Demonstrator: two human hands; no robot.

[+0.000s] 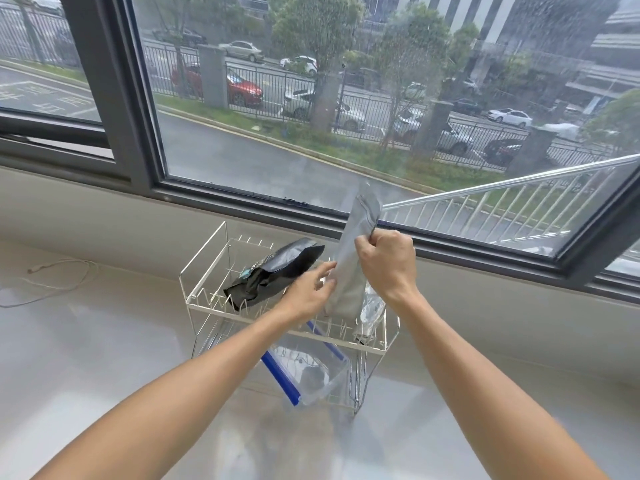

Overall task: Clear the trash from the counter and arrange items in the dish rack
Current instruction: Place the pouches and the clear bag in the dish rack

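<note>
A white wire dish rack (204,265) with two tiers stands on the pale counter below the window. In its top tier lies a crumpled black foil bag (273,271), tilted on the left side. A tall silver foil pouch (353,258) stands upright at the right of the top tier. My right hand (388,265) is shut on the pouch's right edge near its middle. My left hand (311,292) has its fingers spread and touches the pouch's lower left side. A clear plastic wrapper (372,313) sits beside the pouch. In the lower tier lies a clear container with a blue rim (308,375).
A thin white cord (59,278) lies on the counter at the far left. The window sill and dark frame (242,206) run right behind the rack. A metal window stay (502,185) slants up at the right.
</note>
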